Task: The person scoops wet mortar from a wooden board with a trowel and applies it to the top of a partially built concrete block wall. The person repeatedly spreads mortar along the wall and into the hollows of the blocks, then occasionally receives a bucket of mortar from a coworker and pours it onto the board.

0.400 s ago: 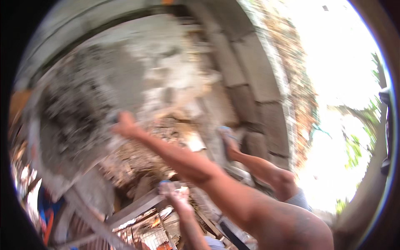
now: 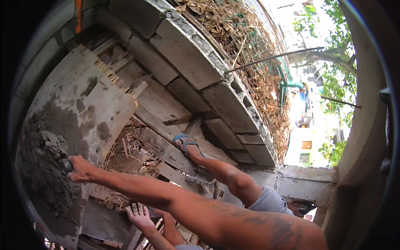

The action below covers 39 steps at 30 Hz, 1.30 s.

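My right hand (image 2: 80, 168) reaches to the left across the view, fingers curled round a dark rounded object (image 2: 67, 165), likely a tool's handle, at a heap of wet grey mortar (image 2: 52, 148). The heap lies on a stained plywood board (image 2: 96, 114); the rest of the held object is hidden. My left hand (image 2: 138, 215) is lower down, fingers spread and pale with grit, by broken wood and debris at the board's lower right.
My foot in a blue flip-flop (image 2: 187, 145) rests on loose planks (image 2: 156, 121). A concrete block wall (image 2: 185, 54) with projecting rebar (image 2: 271, 59) runs beside dry leaves (image 2: 233, 25). An orange pole (image 2: 78, 16) stands at top left; trees (image 2: 335, 62) show outside.
The view has swung and sharpened, putting the board and mortar further left. My right hand now appears lower and further left, at the heap; my left hand also appears lower and further left.
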{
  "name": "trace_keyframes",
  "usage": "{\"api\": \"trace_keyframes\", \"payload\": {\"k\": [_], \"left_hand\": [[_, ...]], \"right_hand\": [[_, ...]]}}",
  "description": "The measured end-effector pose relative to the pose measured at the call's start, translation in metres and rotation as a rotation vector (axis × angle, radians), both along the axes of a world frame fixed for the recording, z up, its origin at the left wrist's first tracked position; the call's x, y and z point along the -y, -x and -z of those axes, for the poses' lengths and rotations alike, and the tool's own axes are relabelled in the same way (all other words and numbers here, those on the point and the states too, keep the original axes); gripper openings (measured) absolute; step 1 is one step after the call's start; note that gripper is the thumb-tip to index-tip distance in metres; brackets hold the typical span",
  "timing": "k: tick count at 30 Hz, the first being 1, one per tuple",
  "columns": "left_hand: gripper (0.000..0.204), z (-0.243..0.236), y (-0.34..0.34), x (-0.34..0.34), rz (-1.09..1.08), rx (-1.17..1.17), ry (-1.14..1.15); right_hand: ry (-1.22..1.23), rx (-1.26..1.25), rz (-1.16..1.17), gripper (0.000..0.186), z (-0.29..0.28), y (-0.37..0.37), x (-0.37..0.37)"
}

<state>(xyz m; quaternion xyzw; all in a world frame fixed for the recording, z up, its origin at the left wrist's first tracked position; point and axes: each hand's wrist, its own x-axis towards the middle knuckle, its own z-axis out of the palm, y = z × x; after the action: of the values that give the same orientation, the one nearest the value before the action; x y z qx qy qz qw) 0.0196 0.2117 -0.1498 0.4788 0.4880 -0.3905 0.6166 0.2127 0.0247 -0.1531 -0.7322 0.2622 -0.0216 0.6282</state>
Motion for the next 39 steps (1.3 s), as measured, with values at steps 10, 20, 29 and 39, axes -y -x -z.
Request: {"api": "trace_keyframes", "payload": {"k": [10,20,29,39], "left_hand": [[0.055,-0.001,0.031,0.085,0.195,0.062,0.118],[0.056,-0.109,0.209,0.398,0.691,0.167,0.717],[0.08,-0.14,0.306,0.55,0.889,0.417,0.55],[0.069,-0.143,0.33,0.561,0.969,0.716,0.203]], "right_hand": [[-0.025,-0.13,0.095,0.048,-0.072,0.26,0.13],[0.149,-0.602,0.396,0.046,-0.247,0.553,0.26],[0.797,-0.804,0.28,0.032,-0.247,0.617,0.39],[0.885,-0.696,0.319,0.052,-0.273,0.67,0.396]]}}
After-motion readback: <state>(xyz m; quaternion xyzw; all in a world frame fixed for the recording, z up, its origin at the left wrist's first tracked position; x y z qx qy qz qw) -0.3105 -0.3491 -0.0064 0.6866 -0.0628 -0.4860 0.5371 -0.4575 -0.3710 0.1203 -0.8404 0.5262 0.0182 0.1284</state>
